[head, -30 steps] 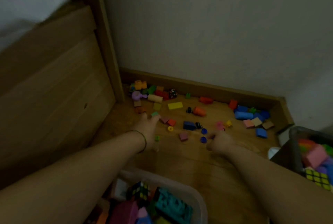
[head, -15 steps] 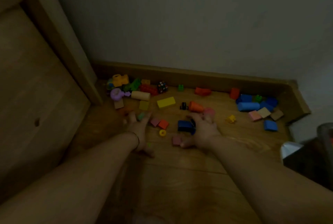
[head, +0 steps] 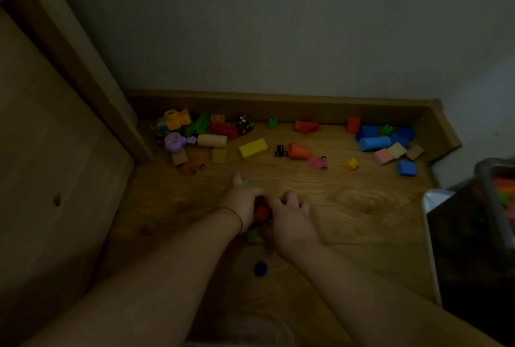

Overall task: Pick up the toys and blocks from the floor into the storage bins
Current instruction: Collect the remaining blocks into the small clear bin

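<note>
1. At the far left a wooden bed panel (head: 55, 179) rises beside the floor (head: 348, 207).
2. In the corner by the skirting lie a yellow-orange toy (head: 175, 119), a purple toy (head: 173, 142), a beige cylinder (head: 212, 141), a red brick (head: 223, 129) and a puzzle cube (head: 244, 124), all close together.
3. The left hand (head: 242, 201) rests low on the floor. Its fingers curl in against a red block (head: 262, 211) and, in this dim light, seem to grip it.
4. The red block sits between the two hands. A green piece (head: 252, 235) lies just below it, and a dark blue piece (head: 260, 268) lies nearer the camera.
5. The right hand (head: 289, 218) presses in from the other side, knuckles up and fingers curled under. I cannot tell whether they hold anything.
6. Beyond the hands and apart from them lie a yellow block (head: 253, 148), an orange cone (head: 298, 150) and a pink car (head: 318, 162).
7. Further right, a blue cylinder (head: 374, 143) lies among blue blocks, with a single blue block (head: 406, 168) nearer.
8. At the right edge stands a storage bin (head: 485, 179), blurred, with coloured pieces inside.
</note>
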